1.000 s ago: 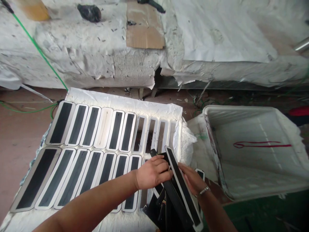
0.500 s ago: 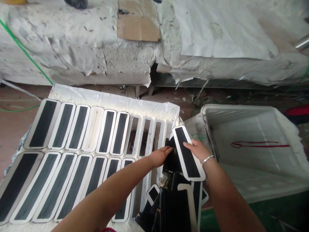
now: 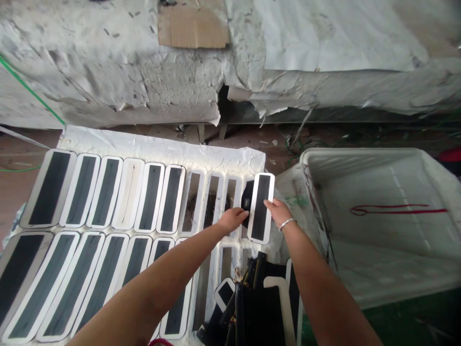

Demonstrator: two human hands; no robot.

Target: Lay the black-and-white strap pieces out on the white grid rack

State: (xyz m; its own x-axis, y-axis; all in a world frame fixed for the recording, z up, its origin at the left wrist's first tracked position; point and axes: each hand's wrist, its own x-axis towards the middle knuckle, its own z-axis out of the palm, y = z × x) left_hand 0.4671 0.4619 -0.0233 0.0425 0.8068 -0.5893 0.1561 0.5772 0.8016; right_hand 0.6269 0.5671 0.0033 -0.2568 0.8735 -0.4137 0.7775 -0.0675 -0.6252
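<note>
A long black panel with a white rim (image 3: pixel 260 206) lies over the far right slot of the white slotted rack (image 3: pixel 162 149). My right hand (image 3: pixel 276 210) grips its right edge, with a metal bracelet on the wrist. My left hand (image 3: pixel 233 218) pinches the panel's left edge, where a black part shows underneath. The rack's two rows hold several similar black panels (image 3: pixel 151 203). A few slots (image 3: pixel 212 202) near my hands are open frames.
A heap of more black panels and black parts (image 3: pixel 259 302) lies at the bottom between my arms. A large white tub (image 3: pixel 382 216) with a red mark stands on the right. A paper-covered bench (image 3: pixel 252 72) with a piece of cardboard (image 3: pixel 192 29) runs along the back.
Both hands carried the panel up from the heap to the rack's far right slot and turned it nearly in line with the slots. The view shifted slightly downward.
</note>
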